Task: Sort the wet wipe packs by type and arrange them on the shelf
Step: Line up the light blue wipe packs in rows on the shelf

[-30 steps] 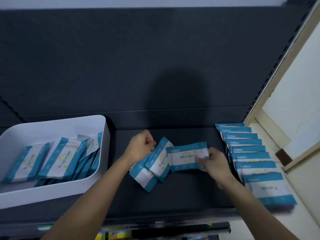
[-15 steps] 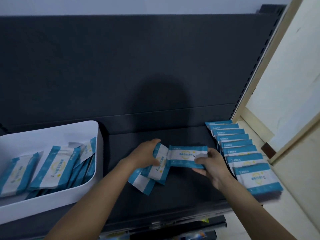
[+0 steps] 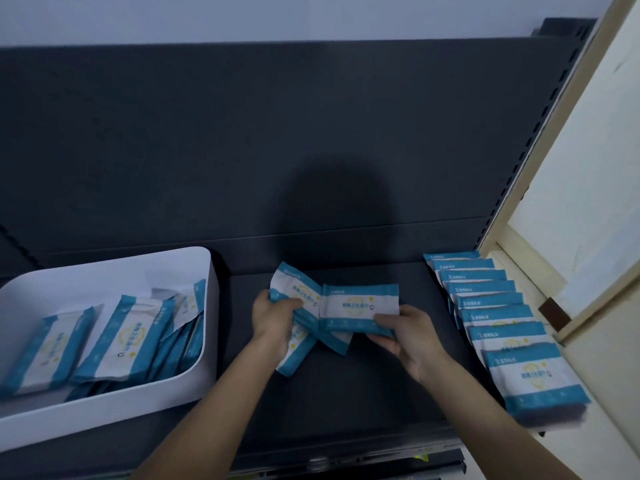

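Sorting step. Left hand (image 3: 273,320) grips fanned bundle (image 3: 298,294) right of white bin (image 3: 207,306); right hand (image 3: 408,336) pinches single pack (image 3: 360,304). Next, likely: free it, add to row (image 3: 498,313) farthest from bin.

A single head-worn view looks forward and down onto the dark shelf (image 3: 346,393) from close range — back panel (image 3: 277,133) ahead, wide-angle, edges bowed.
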{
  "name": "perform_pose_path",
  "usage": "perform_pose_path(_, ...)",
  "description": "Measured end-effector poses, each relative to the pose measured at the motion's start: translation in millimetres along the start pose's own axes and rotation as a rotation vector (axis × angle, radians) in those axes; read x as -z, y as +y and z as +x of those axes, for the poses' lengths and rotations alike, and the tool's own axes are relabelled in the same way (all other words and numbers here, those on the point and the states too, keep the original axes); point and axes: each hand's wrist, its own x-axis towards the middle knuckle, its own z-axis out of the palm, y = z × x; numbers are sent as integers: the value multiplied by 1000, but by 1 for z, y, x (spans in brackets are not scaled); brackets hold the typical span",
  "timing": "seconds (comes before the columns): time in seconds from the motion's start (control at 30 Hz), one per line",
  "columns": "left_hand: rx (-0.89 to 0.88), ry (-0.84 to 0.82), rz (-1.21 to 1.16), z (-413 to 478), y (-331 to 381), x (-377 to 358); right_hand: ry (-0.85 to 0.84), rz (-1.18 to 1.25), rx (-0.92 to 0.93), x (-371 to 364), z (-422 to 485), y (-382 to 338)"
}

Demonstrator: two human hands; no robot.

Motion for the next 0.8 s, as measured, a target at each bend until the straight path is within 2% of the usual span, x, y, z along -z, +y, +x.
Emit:
perform_pose_path(0.1, -16, -68, 7, -5, -6, 7, 57, -288, 51, -4, 6, 10)
perform_pose_path(0.27, -17, -257, 161, -11, 2, 23, 29, -688, 137, -3, 8, 13)
perform_pose_path(0.4, -1, -307, 75, -17, 1, 27, 49, -754, 154, -11, 6, 18)
perform_pose_path(0.53, -190, -191, 345, -22, -7, 23, 27, -823, 125, -12, 3, 22)
perform_pose_path(0.6, -247, -167, 357, -23, -12, 22, -21, -948, 176, -10, 3, 14)
perform_pose_path(0.67, -263, -213, 292, -25, -16, 24, -91, -1070, 274, -7, 5, 2)
perform_pose_path(0.8, -258, -318, 189, -31, -23, 29, -423, -1211, 369, -18, 1, -11)
